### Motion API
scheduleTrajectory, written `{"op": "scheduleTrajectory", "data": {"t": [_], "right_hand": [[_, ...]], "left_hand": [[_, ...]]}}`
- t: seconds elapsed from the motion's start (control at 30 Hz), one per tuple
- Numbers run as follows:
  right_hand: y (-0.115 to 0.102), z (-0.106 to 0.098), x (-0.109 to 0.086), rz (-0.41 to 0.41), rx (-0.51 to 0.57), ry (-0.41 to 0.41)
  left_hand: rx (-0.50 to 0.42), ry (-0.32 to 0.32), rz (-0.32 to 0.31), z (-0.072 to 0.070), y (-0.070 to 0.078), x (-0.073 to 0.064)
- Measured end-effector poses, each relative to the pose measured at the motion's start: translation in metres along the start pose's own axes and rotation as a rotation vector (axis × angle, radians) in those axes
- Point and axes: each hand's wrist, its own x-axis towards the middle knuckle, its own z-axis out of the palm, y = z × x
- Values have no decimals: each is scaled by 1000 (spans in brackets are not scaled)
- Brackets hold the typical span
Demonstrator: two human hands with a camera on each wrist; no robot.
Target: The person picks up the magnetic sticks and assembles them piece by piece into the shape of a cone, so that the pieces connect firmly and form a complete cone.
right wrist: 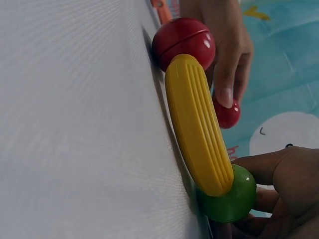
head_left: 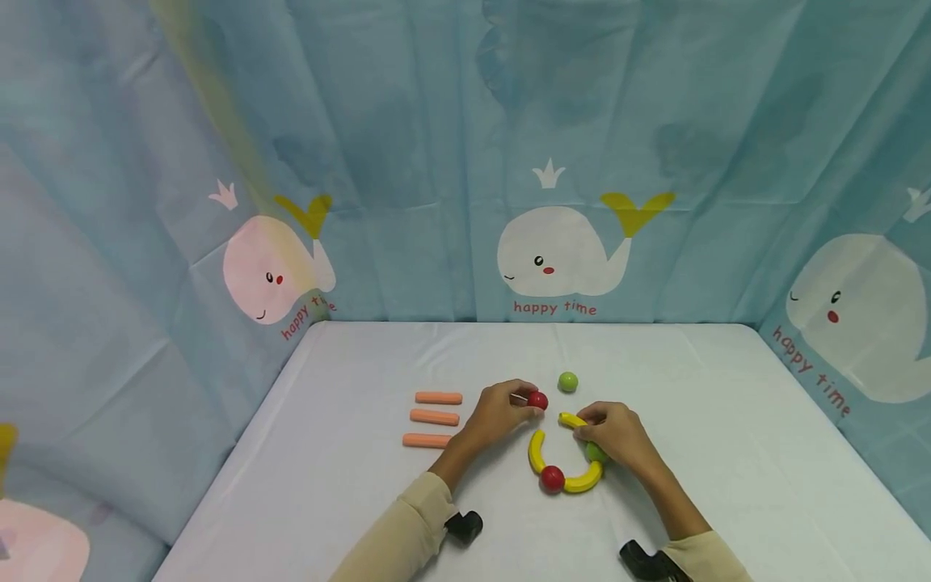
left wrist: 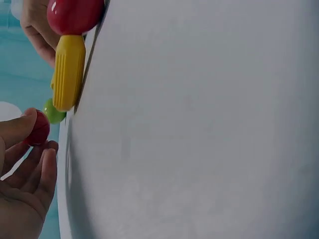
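Observation:
My left hand (head_left: pixel 500 416) pinches a small red ball (head_left: pixel 537 401) between thumb and fingers; the left wrist view shows this red ball (left wrist: pixel 39 128) close up. With its fingertips, my right hand (head_left: pixel 617 436) pinches a yellow toy banana (head_left: pixel 570 419) at the far side of a partial ring. Two more toy bananas, one on the left (head_left: pixel 537 451) and one in front (head_left: pixel 584 480), meet at a larger red ball (head_left: pixel 552 479). A green ball (right wrist: pixel 234 196) touches the front banana's other end, partly hidden by my right hand.
A light green ball (head_left: pixel 568 382) lies behind the ring. To the left, several orange sticks (head_left: pixel 435 417) lie in a row on the white table (head_left: pixel 349 501). Blue curtains (head_left: pixel 407 162) with whale prints stand around the table's back and sides.

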Motion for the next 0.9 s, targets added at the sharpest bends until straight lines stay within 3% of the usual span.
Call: {"op": "scheduleTrajectory", "data": {"t": [0.37,0.9], "right_hand": [[-1,-2,-2,2,28,-8],[-2,-2,-2,-28,29,-18]], "left_hand": [[-31,3,-67,10,8,-11],[-30,-29,-60,17,11,-15]]}}
